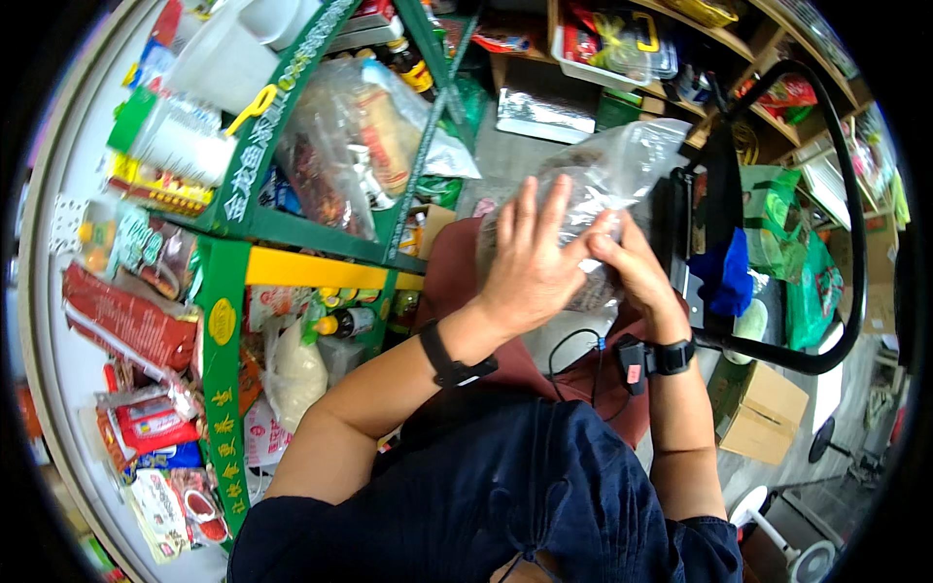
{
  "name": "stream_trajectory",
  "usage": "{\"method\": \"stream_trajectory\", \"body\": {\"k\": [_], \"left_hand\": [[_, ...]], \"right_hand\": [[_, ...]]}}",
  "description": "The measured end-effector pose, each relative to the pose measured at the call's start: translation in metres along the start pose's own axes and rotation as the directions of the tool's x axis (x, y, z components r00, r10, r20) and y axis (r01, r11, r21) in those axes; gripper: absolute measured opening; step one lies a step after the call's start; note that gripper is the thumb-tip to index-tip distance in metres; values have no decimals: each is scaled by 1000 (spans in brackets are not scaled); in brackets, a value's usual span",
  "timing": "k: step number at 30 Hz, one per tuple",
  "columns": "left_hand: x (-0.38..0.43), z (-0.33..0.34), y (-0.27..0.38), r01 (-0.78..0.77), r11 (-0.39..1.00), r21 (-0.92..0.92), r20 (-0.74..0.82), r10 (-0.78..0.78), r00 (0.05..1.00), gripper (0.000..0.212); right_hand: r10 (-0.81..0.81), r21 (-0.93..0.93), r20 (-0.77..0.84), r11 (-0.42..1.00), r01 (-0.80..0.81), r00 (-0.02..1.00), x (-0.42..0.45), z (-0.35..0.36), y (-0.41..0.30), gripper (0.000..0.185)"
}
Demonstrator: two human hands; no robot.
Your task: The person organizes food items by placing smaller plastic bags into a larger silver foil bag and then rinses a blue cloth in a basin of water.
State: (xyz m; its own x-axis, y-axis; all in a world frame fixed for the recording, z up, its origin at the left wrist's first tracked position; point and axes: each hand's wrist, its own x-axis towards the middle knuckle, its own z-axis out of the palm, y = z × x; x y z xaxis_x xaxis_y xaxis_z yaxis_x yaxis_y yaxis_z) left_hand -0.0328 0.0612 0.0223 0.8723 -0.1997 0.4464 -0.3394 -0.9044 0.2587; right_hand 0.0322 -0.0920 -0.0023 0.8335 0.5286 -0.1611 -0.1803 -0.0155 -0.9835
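A clear plastic bag (583, 191) with dark brown, lumpy contents is held in front of my lap. My left hand (521, 266) lies over the near face of the bag, its fingers stretched out along the film. At the bag's right side, my right hand (638, 266) grips it, with the thumb on top near my left hand's fingertips. The bag's loose top end fans out to the upper right. What the dark contents are cannot be told through the glossy film. My palms hide part of the bag.
Left stands a green metal shelf rack (219, 364) with packaged foods, bags and bottles. A black tubular handle (849, 306) curves close on the right, near green plastic bags (809, 291). A cardboard box (764, 412) sits on the floor. Wooden shelves (736, 44) stand ahead.
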Motion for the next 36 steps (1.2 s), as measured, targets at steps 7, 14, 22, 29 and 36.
{"method": "stream_trajectory", "body": {"k": [7, 14, 22, 29, 36], "left_hand": [[2, 2, -14, 58, 986, -156, -50, -67, 997, 46], [15, -10, -29, 305, 260, -916, 192, -384, 903, 38], [14, -25, -64, 404, -317, -858, 508, -407, 759, 44], [12, -29, -69, 327, -224, -918, 396, -492, 775, 40], [13, -40, -58, 280, -163, -946, 323, -519, 791, 34]], "right_hand": [[-58, 243, 92, 969, 34, 994, 6, 2, 9, 82], [46, 194, 45, 979, -54, 998, 7, 2, 22, 78], [75, 272, 58, 958, -88, 995, -7, -5, 18, 66], [77, 234, 99, 967, -99, 992, -19, -11, 25, 63], [100, 267, 81, 957, -118, 992, -29, -17, 29, 69]]}}
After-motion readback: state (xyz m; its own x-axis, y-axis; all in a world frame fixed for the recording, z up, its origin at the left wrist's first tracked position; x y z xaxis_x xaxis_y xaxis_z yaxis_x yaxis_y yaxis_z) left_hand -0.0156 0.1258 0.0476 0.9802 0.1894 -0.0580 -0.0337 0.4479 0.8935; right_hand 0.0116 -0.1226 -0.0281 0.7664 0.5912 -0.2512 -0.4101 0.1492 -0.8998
